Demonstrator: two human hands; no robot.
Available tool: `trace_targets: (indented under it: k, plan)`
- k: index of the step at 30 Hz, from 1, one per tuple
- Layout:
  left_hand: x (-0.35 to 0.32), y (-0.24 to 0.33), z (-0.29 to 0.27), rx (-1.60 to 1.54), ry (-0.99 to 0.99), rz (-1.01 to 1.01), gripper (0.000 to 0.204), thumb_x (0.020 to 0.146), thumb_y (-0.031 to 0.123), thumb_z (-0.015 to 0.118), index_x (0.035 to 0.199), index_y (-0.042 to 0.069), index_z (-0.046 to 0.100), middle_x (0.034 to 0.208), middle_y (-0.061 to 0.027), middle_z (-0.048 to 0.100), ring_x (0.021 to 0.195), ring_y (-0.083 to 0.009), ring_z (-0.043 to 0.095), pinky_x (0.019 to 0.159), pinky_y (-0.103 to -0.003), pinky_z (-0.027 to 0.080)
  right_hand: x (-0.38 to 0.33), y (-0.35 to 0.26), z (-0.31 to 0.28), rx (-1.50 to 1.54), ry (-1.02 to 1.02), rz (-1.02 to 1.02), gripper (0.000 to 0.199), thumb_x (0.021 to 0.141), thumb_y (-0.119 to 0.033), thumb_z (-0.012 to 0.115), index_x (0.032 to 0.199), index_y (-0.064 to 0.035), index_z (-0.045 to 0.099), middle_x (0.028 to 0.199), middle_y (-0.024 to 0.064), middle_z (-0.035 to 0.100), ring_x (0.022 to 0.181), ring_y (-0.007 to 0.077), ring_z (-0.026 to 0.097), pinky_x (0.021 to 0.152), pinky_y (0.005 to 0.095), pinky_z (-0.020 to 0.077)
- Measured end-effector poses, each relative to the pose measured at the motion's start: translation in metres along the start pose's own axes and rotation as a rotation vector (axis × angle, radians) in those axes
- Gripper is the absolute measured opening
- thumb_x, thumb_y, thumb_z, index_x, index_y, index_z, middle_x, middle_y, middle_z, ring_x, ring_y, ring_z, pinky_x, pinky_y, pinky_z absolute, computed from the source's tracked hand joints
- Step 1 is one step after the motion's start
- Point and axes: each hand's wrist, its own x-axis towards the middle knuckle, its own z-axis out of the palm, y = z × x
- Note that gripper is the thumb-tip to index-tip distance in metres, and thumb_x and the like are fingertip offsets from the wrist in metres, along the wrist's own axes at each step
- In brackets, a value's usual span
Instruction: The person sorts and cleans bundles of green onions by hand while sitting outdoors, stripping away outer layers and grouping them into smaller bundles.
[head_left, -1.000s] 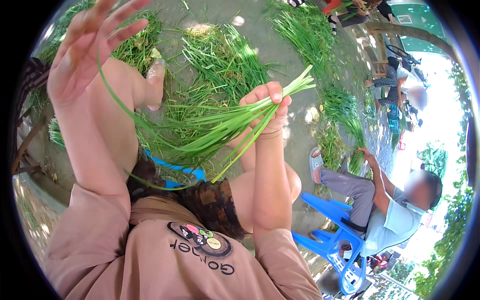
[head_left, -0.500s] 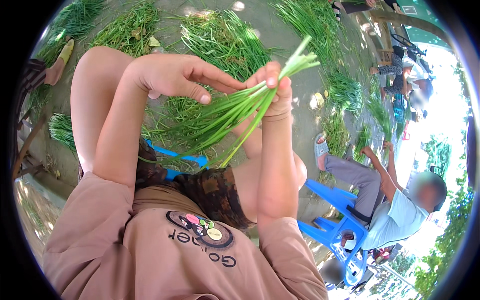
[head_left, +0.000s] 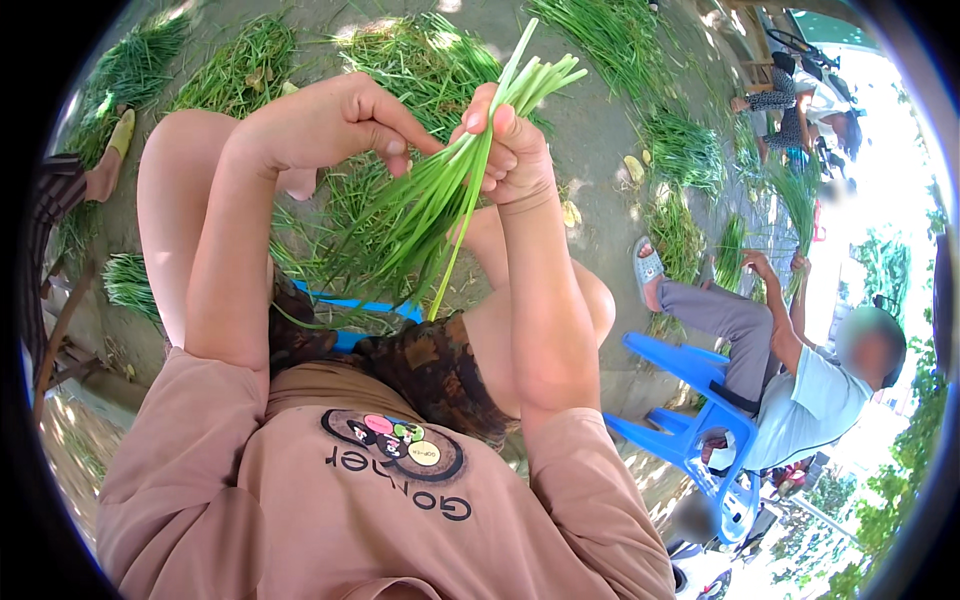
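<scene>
My right hand is closed around a bunch of chives. The pale stem ends stick out above the fist, up and to the right, while the long green leaves fan down to the left over my lap. My left hand is at the left side of the bunch. Its index finger reaches out to the leaves just below the right fist, with the thumb bent and apart from it. The other left fingers are partly hidden.
Heaps of cut chives lie on the ground ahead, with more piles to the right. A person on a blue plastic chair holds greens at my right. A foot in a yellow shoe shows at far left.
Both hands have shifted a little left, and the bunch is more upright. My left index finger and thumb have drawn closer together beside the leaves. The person at right has raised their greens.
</scene>
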Motion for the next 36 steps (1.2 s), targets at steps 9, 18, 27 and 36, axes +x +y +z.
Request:
trace_targets:
  k: [9, 18, 27, 36]
  plan:
    - [-0.023, -0.021, -0.034, 0.379, 0.019, -0.478, 0.018, 0.079, 0.001, 0.052, 0.082, 0.001, 0.070, 0.065, -0.0065, 0.065, 0.059, -0.0131, 0.059, 0.056, -0.031, 0.046, -0.017, -0.029, -0.007, -0.034, 0.078, -0.147, 0.027, 0.084, -0.029, 0.070, 0.084, -0.0035, 0.064, 0.042, -0.0061, 0.035, 0.035, 0.0059, 0.031, 0.040, 0.0227, 0.0368]
    - [-0.009, -0.045, 0.011, 0.647, -0.082, -0.442, 0.015, 0.077, 0.007, 0.059, 0.090, 0.003, 0.066, 0.083, -0.0138, 0.068, 0.075, -0.0295, 0.065, 0.067, -0.041, 0.051, -0.031, -0.062, 0.005, -0.383, 0.489, -0.111, 0.024, 0.087, -0.021, 0.068, 0.081, 0.0011, 0.061, 0.046, -0.0038, 0.038, 0.039, 0.0082, 0.036, 0.043, 0.0270, 0.0341]
    - [0.000, -0.037, 0.037, 0.661, -0.317, -0.608, 0.032, 0.086, 0.020, 0.061, 0.116, 0.010, 0.063, 0.109, -0.0142, 0.067, 0.101, -0.0272, 0.063, 0.087, -0.037, 0.049, -0.023, -0.055, 0.003, -0.575, 0.693, -0.123, 0.023, 0.086, -0.022, 0.070, 0.083, -0.0008, 0.061, 0.043, -0.0040, 0.037, 0.037, 0.0078, 0.035, 0.042, 0.0258, 0.0332]
    - [0.010, -0.003, 0.051, 0.113, -0.369, -0.413, 0.051, 0.095, 0.018, 0.055, 0.143, 0.010, 0.040, 0.123, -0.0076, 0.063, 0.101, -0.0077, 0.058, 0.072, -0.023, 0.046, 0.003, -0.026, 0.009, -0.913, 0.829, -0.059, 0.029, 0.078, -0.024, 0.073, 0.085, 0.0028, 0.065, 0.055, 0.0033, 0.052, 0.043, 0.0126, 0.049, 0.040, 0.0289, 0.0404]
